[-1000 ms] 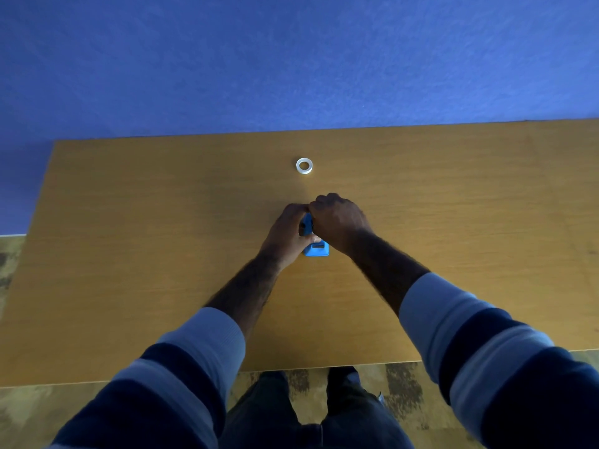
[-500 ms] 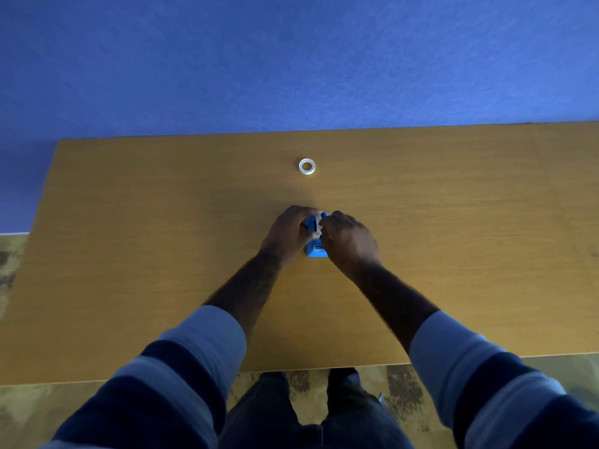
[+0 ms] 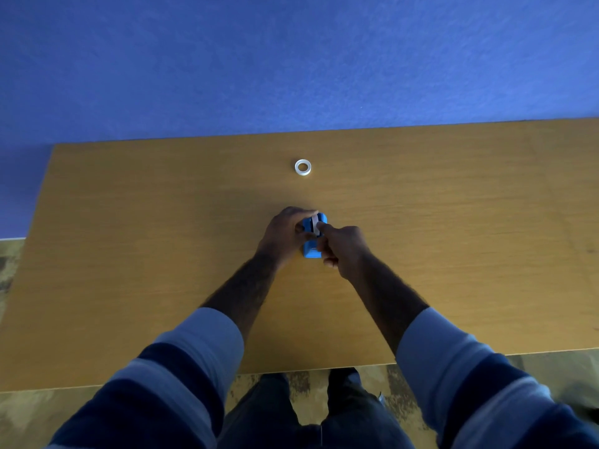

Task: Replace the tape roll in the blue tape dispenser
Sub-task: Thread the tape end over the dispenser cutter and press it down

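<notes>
The small blue tape dispenser (image 3: 311,251) stands on the wooden table (image 3: 453,238) near its middle. My left hand (image 3: 285,233) grips the dispenser's left side and holds it in place. My right hand (image 3: 343,249) is at the dispenser's right side, its thumb and forefinger pinching a strip of white tape (image 3: 315,225) that runs over the top of the dispenser. A white tape ring (image 3: 303,167) lies flat on the table farther back, apart from both hands. The roll inside the dispenser is mostly hidden by my fingers.
A blue wall (image 3: 291,59) rises just behind the table's far edge. The table's near edge runs above my legs, with patterned floor (image 3: 19,416) below and to the left.
My right hand has moved from on top of the dispenser down to its right side, drawing a white tape strip toward me. The left hand stays on the dispenser.
</notes>
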Tool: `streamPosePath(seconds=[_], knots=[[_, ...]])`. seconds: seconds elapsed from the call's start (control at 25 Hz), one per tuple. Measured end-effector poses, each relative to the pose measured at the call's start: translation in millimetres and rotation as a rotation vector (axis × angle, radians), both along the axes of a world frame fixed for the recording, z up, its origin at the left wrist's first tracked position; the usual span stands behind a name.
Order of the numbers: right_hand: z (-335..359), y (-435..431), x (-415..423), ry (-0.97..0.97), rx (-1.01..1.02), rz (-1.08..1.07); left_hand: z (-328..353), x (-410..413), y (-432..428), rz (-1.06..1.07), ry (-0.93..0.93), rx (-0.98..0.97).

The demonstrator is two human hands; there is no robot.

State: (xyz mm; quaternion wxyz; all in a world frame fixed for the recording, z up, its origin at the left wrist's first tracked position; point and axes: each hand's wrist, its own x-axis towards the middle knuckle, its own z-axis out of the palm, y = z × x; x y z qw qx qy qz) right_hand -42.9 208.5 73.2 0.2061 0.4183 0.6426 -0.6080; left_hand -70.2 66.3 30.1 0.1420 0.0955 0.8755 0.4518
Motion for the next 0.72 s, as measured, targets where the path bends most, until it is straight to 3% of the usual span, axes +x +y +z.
streamPosePath(seconds=[0.72], knots=[[-4, -19, -19, -0.068, -0.052, -0.254, 3, -3, 3, -0.005, 0.005, -0.075]])
